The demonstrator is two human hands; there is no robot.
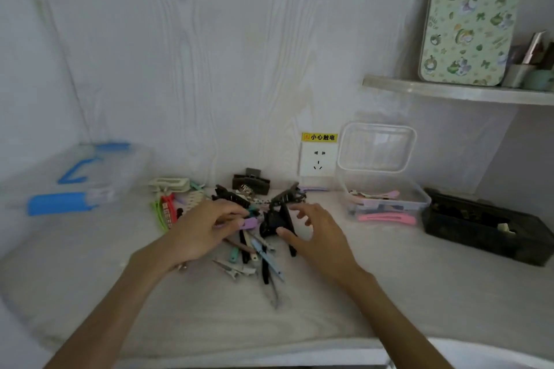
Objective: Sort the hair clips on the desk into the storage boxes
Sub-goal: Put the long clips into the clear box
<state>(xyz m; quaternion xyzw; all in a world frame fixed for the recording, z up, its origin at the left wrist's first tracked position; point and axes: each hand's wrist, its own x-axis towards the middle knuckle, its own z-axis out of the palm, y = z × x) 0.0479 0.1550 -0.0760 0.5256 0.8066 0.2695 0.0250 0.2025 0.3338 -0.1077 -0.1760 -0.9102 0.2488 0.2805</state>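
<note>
The clips (239, 219) lie heaped mid-tabletop (329, 293). Left hand (207, 228) pinches a purple clip (248, 222); right hand (314, 231) — fingers spread loosely — touches a black claw clip (274, 223). Clear box (386, 198) at two o'clock.

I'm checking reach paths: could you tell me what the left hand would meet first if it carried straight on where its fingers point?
Probably the black claw clip, just past the left hand and the purple clip it pinches; depth is unclear.

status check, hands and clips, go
Left hand pinching purple clip. Right hand open at black claw clip, not gripping. Clip pile unsorted; clear box open, path free.
</note>
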